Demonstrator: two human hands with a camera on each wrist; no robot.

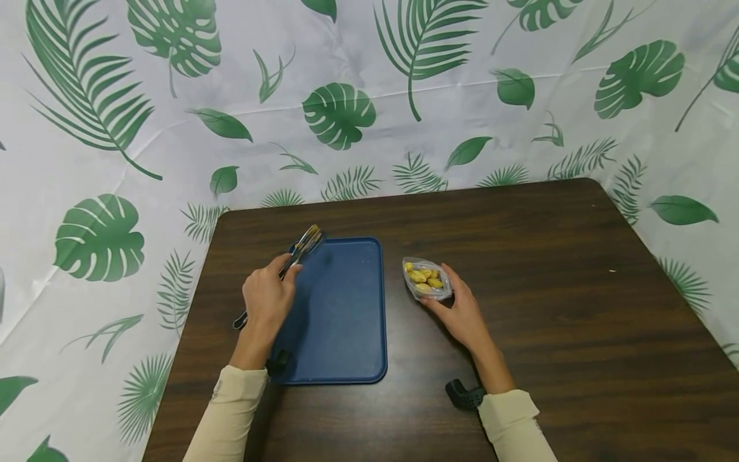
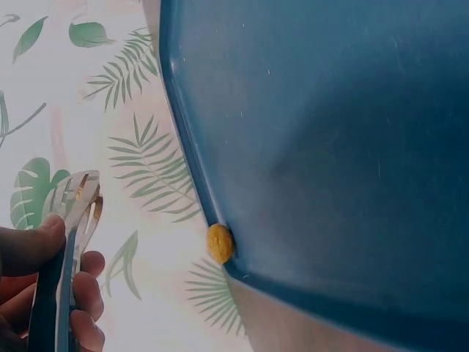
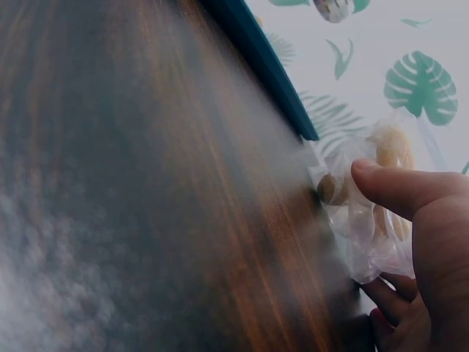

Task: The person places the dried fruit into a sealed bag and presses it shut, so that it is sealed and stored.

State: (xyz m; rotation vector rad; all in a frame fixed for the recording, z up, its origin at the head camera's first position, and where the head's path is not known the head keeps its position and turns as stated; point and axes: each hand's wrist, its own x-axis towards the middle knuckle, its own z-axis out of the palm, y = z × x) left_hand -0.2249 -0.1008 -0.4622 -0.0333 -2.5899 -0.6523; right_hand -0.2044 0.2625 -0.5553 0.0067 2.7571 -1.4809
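In the head view my left hand grips metal tongs with dark handles, slanting over the far left corner of the blue tray. A yellowish patch shows at the tongs' tips; whether it is a held piece or a reflection I cannot tell. One small yellow oval piece sits at the tray's corner in the left wrist view. To the right of the tray, my right hand holds a clear plastic bag between thumb and fingers. Its mouth gapes upward, showing several yellow oval pieces inside.
The dark wood-grain table extends far to the right of the bag. A tiny pale scrap lies on it. Behind and beside the table hangs a white cloth printed with green leaves.
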